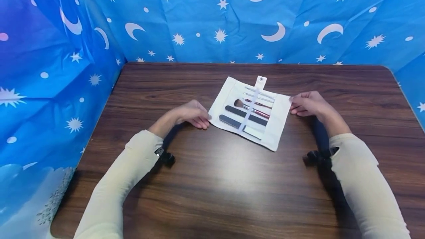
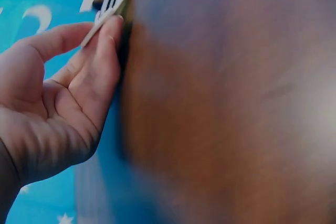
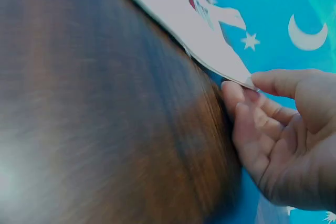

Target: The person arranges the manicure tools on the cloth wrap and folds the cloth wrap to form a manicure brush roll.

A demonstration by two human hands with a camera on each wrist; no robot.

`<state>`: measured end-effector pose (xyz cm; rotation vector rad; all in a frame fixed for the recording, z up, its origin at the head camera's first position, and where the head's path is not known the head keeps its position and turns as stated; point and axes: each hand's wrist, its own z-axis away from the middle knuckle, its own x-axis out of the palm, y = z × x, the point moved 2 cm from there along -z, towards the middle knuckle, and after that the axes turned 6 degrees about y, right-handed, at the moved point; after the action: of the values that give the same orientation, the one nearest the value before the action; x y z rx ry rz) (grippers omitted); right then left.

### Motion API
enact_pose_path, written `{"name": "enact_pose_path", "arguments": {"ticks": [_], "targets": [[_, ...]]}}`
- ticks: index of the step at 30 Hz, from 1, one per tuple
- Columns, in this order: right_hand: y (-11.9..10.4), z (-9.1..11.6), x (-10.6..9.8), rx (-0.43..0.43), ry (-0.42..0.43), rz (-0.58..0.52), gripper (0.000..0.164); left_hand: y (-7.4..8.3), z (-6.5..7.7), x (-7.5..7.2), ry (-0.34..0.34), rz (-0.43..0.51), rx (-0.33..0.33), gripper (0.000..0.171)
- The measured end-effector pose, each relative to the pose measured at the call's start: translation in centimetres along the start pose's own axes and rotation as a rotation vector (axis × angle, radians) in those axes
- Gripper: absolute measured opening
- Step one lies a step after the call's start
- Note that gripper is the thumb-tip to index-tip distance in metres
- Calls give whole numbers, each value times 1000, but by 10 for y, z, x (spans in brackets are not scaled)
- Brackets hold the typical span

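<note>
An unfolded white tool pouch [image 1: 229, 89] lies at a slant on the table, its snap tab [image 1: 261, 81] pointing to the back. A strap across it holds a makeup brush [image 1: 238, 103], two dark nail files [image 1: 230, 121] and several thin tools. My left hand [image 1: 193, 114] pinches the pouch's near left corner; in the left wrist view the thumb and fingers [image 2: 107, 51] grip its edge. On the other side, my right hand [image 1: 308, 103] pinches the far right corner, and the right wrist view shows that corner between thumb and fingertips [image 3: 229, 90].
The dark wood-grain table [image 1: 212, 194] has rounded corners. A blue cloth [image 1: 212, 17] with moons and stars hangs behind it and along the left side. Small black cameras [image 1: 168, 159] are strapped to both wrists, below cream sleeves [image 1: 132, 161].
</note>
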<state>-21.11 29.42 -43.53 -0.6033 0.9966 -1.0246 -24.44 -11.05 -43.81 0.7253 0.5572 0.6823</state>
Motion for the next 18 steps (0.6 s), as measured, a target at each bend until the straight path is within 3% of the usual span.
{"name": "enact_pose_path", "arguments": {"ticks": [4,7,13,15,18], "targets": [[-7,-20,-3,-30,133,57,50,-5,7,25,-109,14,-10,14],[-11,-32,-2,-36,217,128,49,-5,11,37,-169,-8,-4,15],[-10,-35,-1,-83,279,150,49,-3,15,44,-186,-82,37,24],[-8,-29,-1,-175,302,155,49,-4,16,42,-171,-140,97,30],[-3,-14,2,-362,349,245,42,-5,20,38,-109,-326,286,33]]}}
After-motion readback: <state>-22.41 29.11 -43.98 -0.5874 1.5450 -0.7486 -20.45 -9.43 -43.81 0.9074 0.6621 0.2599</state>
